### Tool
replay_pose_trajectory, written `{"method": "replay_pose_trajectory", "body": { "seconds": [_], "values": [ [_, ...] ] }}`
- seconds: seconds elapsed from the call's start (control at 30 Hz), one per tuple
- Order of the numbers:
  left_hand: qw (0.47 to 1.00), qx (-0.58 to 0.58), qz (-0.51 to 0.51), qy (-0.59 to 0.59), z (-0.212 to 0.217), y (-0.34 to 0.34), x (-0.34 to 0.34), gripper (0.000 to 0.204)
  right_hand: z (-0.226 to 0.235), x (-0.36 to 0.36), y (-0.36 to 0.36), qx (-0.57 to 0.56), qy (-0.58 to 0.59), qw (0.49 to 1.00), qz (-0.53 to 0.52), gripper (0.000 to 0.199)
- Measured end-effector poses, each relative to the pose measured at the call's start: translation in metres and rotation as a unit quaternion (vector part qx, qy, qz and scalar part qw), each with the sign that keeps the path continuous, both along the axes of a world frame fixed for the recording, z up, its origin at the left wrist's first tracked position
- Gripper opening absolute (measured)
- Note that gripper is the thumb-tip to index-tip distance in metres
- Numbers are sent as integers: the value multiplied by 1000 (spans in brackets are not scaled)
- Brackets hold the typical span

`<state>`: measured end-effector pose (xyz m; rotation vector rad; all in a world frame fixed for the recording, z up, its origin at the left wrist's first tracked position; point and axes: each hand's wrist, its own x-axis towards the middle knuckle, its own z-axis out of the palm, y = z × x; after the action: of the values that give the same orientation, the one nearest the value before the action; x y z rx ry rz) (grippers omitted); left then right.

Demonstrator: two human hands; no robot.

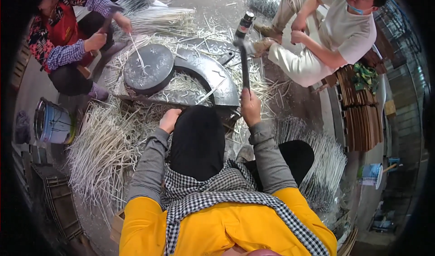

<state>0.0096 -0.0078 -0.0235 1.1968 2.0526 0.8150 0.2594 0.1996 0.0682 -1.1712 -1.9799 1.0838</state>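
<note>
My right hand (250, 106) is wrapped around the dark handle of a hammer (244, 68), held upright with its head at the far end. My left hand (169, 120) is closed beside my dark-clad knee, close to the near edge of a metal plate; whatever it may hold is hidden. Ahead of both hands lies a curved grey metal block (217, 81), with a pale strip across it. To its left stands a thick round metal block (148, 68) with bits of wire on top. Pale thin rods or wires (102, 152) lie heaped around the blocks.
At the far left a co-worker (61, 34) holds a hammer and a strip over the round block. Another person (326, 34) sits at the far right. A dark cylinder (244, 25) stands beyond my hammer. A bucket (54, 122) is at left, rod bundles (324, 170) at right.
</note>
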Motion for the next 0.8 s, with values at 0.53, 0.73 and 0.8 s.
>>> {"method": "replay_pose_trajectory", "body": {
  "seconds": [0.53, 0.73, 0.8],
  "values": [
    [998, 59, -9, 1, 2, 0, -5, 31, -16, -5, -4, 73, 27, 997, -11, 52],
    [996, 80, -20, -19, 10, 3, 2, 33, -14, -4, 7, -92, -32, 994, 45, 48],
    [998, 62, -25, -15, 15, -2, 5, 32, -2, -4, -2, -107, 8, 994, 21, 48]
  ]
}}
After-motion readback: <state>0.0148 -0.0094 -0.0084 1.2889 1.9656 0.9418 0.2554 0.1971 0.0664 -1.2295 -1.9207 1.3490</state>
